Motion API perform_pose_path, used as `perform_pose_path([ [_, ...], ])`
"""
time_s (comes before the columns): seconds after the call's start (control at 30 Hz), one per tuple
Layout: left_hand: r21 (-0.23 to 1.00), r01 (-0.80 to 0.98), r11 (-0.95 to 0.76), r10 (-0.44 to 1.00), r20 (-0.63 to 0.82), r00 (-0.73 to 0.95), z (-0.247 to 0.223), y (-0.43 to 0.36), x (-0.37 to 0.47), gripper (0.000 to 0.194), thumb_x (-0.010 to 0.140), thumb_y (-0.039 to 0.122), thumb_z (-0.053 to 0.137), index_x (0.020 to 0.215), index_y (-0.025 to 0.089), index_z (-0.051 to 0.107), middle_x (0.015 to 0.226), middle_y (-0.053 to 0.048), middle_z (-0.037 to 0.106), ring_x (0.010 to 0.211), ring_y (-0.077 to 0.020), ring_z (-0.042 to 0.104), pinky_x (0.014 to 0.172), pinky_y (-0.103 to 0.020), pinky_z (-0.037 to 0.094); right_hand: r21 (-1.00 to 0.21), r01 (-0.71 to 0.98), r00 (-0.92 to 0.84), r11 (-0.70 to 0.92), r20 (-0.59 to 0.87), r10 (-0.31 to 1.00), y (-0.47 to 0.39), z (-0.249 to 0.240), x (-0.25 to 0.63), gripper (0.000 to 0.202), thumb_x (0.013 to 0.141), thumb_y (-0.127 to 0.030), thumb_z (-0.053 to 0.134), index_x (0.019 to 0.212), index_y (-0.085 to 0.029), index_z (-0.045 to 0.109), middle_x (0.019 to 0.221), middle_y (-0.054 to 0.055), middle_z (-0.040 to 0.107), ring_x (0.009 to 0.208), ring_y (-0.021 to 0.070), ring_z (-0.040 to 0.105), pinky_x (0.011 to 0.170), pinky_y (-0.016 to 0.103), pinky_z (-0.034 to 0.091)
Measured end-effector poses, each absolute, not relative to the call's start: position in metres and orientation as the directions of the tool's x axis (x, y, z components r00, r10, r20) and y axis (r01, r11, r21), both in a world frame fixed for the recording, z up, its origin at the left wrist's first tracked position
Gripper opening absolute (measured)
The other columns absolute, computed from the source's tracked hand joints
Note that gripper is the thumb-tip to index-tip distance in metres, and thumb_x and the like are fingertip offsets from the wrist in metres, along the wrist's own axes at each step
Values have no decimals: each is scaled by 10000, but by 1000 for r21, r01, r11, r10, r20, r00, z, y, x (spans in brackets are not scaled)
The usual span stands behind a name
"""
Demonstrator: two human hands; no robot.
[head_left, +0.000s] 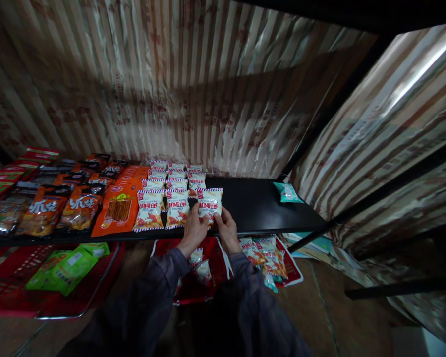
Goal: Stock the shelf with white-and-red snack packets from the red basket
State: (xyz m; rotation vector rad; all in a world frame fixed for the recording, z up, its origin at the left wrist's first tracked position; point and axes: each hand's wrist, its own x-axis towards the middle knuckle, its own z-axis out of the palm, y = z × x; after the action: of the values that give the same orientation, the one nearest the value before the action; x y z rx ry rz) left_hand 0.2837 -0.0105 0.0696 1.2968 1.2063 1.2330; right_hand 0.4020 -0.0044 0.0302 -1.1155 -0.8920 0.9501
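Between my two hands is a white snack bag (pixel 210 202) with red lettering and a blue-and-red striped top edge. My left hand (pixel 195 227) grips its lower left side, and my right hand (pixel 226 229) its lower right. The bag is upright above the front of the black shelf (pixel 256 206). Just left of it, matching white bags (pixel 177 208) stand in rows running back toward the wall. My fingertips behind the held bag are hidden.
Orange bags (pixel 121 201) and brown snack packs (pixel 80 206) fill the shelf's left. A teal bag (pixel 288 193) lies at its right end. Below are red baskets (pixel 182 300) holding bags, one with green packs (pixel 69 270). A black post (pixel 315 126) rises at the right.
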Motion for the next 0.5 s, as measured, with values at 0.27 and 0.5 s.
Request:
perform_pose_path([
  [0.27, 957, 256, -138, 988, 153, -39, 62, 26, 302, 529, 731, 193, 537, 1255, 171, 467, 1341, -137, 463, 1283, -286, 359, 1081, -417, 227, -986, -88, 334, 139, 102, 937, 46, 27, 409, 541, 678, -402, 622, 1160, -160, 568, 994, 69, 697, 815, 201, 644, 726, 336, 524],
  [0.5, 942, 326, -82, 991, 111, -72, 54, 42, 309, 561, 712, 196, 536, 1263, 138, 451, 1415, -163, 370, 1364, -298, 221, 1110, -415, 169, -975, 78, 305, 210, 224, 926, 73, 7, 410, 425, 710, -395, 602, 1080, -188, 626, 1007, 51, 699, 887, 204, 634, 814, 361, 503],
])
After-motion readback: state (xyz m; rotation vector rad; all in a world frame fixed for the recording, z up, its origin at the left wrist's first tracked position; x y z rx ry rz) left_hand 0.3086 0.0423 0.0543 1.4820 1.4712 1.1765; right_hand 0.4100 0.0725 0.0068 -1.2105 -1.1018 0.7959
